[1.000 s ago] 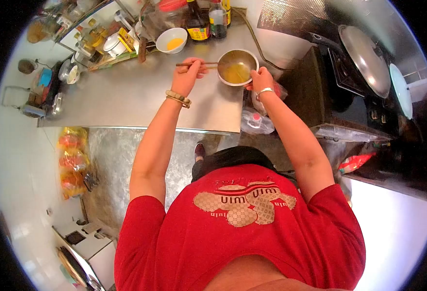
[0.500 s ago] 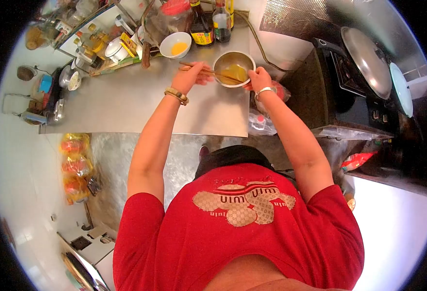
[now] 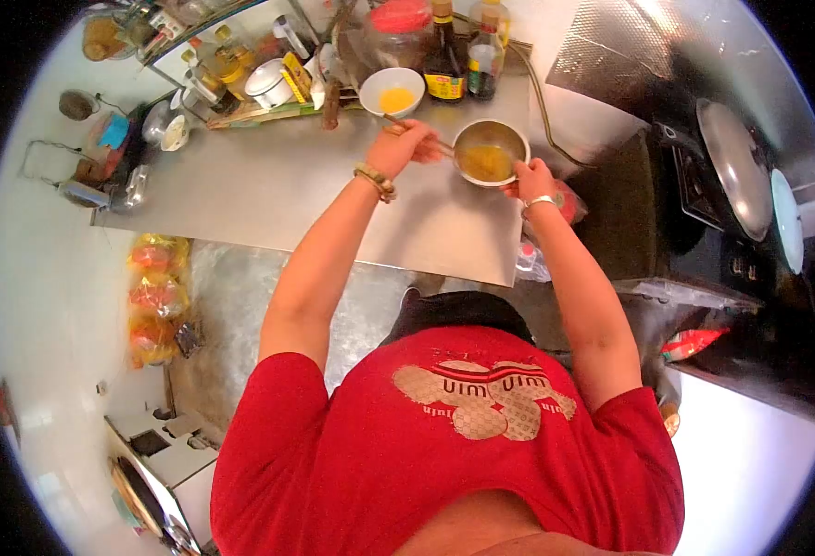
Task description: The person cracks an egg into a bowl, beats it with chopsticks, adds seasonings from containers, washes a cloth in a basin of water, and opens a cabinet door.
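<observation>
Left hand pinches wooden chopsticks at left rim of metal bowl; right hand grips bowl's opposite side. Bowl, over right part of metal counter, holds yellow liquid. White bowl, also holding yellow contents, stands nearby, beside dark bottle.

Kitchen, easy call: stainless-steel worktop, condiment bottles lined up, foil splashback, domed pan lid over probably gas stove, kinda dark there.
</observation>
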`<act>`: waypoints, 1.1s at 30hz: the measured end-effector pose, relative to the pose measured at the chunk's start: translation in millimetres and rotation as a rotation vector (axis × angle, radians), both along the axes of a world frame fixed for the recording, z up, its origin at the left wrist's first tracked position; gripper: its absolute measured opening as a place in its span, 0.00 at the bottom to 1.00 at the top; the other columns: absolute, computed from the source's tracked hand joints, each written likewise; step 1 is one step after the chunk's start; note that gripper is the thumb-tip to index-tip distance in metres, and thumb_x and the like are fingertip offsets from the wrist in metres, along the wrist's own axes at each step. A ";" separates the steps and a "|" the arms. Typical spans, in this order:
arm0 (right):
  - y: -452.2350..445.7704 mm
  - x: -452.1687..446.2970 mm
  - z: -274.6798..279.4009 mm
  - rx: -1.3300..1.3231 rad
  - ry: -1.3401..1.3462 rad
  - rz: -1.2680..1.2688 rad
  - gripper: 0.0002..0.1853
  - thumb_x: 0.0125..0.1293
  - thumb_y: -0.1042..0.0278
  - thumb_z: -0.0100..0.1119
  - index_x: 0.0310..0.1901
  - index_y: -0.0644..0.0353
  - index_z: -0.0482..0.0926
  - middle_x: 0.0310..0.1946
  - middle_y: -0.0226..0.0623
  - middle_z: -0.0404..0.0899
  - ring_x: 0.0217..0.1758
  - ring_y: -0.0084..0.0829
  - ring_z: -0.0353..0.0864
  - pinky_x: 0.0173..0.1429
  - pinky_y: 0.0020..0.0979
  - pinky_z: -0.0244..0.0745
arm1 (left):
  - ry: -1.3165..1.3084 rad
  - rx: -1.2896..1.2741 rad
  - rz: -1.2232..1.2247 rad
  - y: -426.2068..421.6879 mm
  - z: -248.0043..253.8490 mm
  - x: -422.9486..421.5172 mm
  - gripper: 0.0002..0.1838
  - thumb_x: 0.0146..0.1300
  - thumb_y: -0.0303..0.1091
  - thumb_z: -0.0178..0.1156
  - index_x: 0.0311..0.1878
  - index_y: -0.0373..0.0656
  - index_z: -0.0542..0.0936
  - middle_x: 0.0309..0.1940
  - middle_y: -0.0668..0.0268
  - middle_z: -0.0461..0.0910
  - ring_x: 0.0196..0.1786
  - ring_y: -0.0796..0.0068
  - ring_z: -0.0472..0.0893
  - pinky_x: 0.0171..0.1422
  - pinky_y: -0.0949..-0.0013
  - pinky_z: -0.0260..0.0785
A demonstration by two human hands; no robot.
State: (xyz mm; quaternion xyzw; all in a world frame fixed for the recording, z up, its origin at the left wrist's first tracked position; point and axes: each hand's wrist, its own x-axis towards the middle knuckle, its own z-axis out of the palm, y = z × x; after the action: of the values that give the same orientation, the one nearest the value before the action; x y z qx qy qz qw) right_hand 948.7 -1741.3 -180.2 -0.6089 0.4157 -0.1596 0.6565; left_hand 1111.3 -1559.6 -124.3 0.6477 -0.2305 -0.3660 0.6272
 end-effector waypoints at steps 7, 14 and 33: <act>6.6 15.7 -17.4 0.137 -0.062 -0.007 0.10 0.60 0.66 0.51 0.35 0.65 0.66 0.24 0.43 0.74 0.16 0.32 0.75 0.16 0.28 0.72 | -0.076 -0.112 0.015 -4.0 -13.4 16.7 0.13 0.61 0.38 0.51 0.38 0.36 0.76 0.31 0.59 0.80 0.28 0.72 0.81 0.28 0.75 0.74; 22.2 38.0 -29.2 0.188 -0.058 -0.071 0.10 0.59 0.68 0.50 0.33 0.65 0.63 0.22 0.45 0.73 0.16 0.34 0.76 0.16 0.28 0.72 | 0.013 0.078 -0.057 12.1 -13.1 47.4 0.13 0.59 0.38 0.51 0.33 0.36 0.77 0.24 0.59 0.80 0.25 0.72 0.81 0.24 0.75 0.72; 89.5 37.5 -23.6 0.224 -0.059 -0.197 0.12 0.61 0.64 0.52 0.31 0.65 0.65 0.26 0.44 0.75 0.23 0.31 0.79 0.24 0.25 0.76 | 0.231 0.056 -0.035 -43.7 -80.7 81.4 0.19 0.49 0.44 0.66 0.41 0.45 0.74 0.32 0.73 0.74 0.35 0.84 0.70 0.37 0.77 0.61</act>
State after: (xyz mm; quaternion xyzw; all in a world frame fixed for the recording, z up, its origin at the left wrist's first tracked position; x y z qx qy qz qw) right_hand 986.2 -1651.8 -203.8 -0.4831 0.4689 -0.1936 0.7136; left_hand 1192.7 -1603.3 -204.9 0.6143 -0.1576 -0.4552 0.6250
